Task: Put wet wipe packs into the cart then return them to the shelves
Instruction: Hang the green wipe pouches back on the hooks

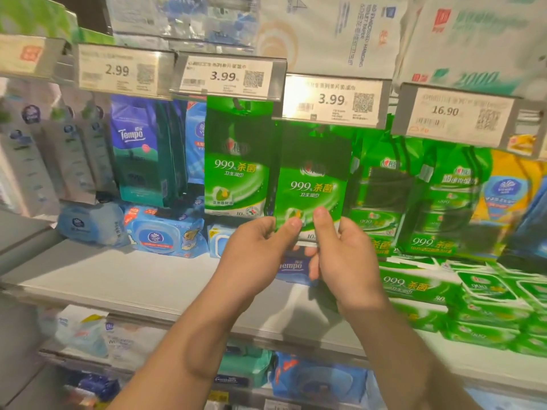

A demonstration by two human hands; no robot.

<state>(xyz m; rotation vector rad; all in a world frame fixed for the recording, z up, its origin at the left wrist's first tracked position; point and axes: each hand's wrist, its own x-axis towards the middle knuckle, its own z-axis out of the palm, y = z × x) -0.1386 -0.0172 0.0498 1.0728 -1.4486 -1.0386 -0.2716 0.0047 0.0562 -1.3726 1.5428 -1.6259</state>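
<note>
While both hands hold 1 green wet wipe pack at its bottom edge, the step in hand looks like hanging it on, or lifting it off, the hook under the middle 3.99 price tag; which of the 2 I cannot tell. Whether its top hole sits on the hook is hidden by shadow. To do it well, judged from this view: keep the pack upright and square to the hook, guide the top, and avoid dragging the neighbouring hung pack just to the left, which touches or overlaps its edge.

Left hand: fingers curled, thumb pressed on the pack's lower left front, pinching it. Narrow grip.

Right hand: thumb on the lower right front, fingers curled behind, also pinching. Narrow grip.

Pack location: in front of the hanging row, above the grey shelf, between blue packs at left and more green packs at right. No cart in view.
</note>
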